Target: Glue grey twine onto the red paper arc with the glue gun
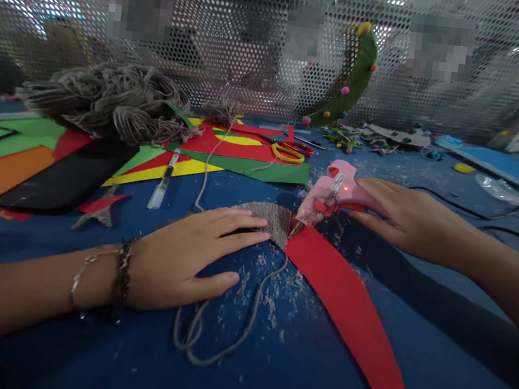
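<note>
My right hand (pixel 401 215) grips a pink glue gun (pixel 329 192) with a small red light glowing on its side. Its nozzle touches the red paper crescent (pixel 351 297), right beside the edge of the grey yarn wrapping (pixel 269 217). The yarn covers the crescent's far left part; the rest is bare red. Lying flat with fingers outstretched, my left hand (pixel 193 252) presses on the wrapped part. A loose strand of grey yarn (pixel 250 323) runs from the wrapped edge and loops on the table below my left hand.
Behind my left hand lie a black phone (pixel 71 175), a marker (pixel 163 181), a heap of grey yarn (pixel 116 102) and coloured paper (pixel 253 168) with scissors (pixel 288 153). A green crescent with pompoms (pixel 352 80) leans on the perforated metal screen (pixel 256 52). A black cable (pixel 453 202) runs at right.
</note>
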Tool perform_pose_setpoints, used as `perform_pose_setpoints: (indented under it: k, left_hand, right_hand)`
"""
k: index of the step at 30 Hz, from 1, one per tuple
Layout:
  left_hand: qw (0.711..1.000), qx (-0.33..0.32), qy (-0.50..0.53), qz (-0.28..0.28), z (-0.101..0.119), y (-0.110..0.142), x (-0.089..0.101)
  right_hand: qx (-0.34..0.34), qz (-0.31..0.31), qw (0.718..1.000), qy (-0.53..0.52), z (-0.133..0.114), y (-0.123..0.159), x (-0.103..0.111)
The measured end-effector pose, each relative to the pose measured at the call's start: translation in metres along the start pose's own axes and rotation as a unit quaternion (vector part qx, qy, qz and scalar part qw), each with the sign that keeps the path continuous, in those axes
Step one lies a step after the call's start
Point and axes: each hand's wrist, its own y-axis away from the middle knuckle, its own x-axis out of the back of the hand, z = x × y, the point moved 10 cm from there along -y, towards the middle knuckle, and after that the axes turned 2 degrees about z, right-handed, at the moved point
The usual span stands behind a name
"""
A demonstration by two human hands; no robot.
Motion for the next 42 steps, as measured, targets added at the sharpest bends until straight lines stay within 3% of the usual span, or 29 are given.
perform_pose_setpoints:
  k: [14, 30, 34, 37, 42]
  left_hand:
    - [1.0, -0.002, -0.002, -0.001, 0.001, 0.0, 0.0]
    - [1.0, 0.002, 0.0, 0.001, 0.0, 0.001, 0.0]
    - [1.0, 0.005, 0.003, -0.003, 0.0, 0.001, 0.0]
    - [1.0, 0.003, 0.005, -0.002, 0.0, 0.001, 0.001]
    - [1.0, -0.001, 0.021, 0.002, 0.0, 0.001, 0.001]
  right_hand:
    - [-0.067, 0.018, 0.996, 0.052, 0.013, -0.003, 0.004]
    - [-0.083, 0.071, 0.994, 0.024, 0.021, -0.003, 0.009]
    - [-0.166, 0.081, 0.983, 0.018, 0.047, -0.004, 0.018]
    - [-0.248, 0.045, 0.966, 0.057, 0.079, 0.002, 0.018]
    - [-0.255, -0.026, 0.963, 0.083, 0.101, 0.009, 0.002]
